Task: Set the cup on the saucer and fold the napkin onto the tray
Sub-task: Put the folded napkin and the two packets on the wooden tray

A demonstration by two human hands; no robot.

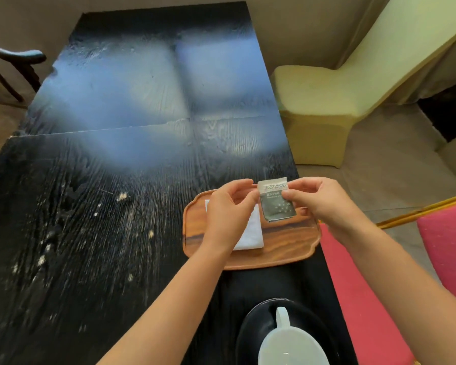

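A white cup (291, 343) stands on a black saucer (253, 327) at the table's near edge, handle pointing away from me. Farther off lies a wooden tray (284, 248) with a folded white napkin (253, 233) on its left half, partly hidden by my left hand (229, 209). Both hands hover above the tray and pinch a small grey sachet (275, 204) with printed lettering: my left hand grips its left edge, my right hand (316, 198) its right edge.
The black wooden table (103, 180) stretches far ahead and to the left. A pink chair (448, 246) stands close on the right, a cream-covered chair (327, 101) beyond it, and a dark chair (13, 64) at the far left.
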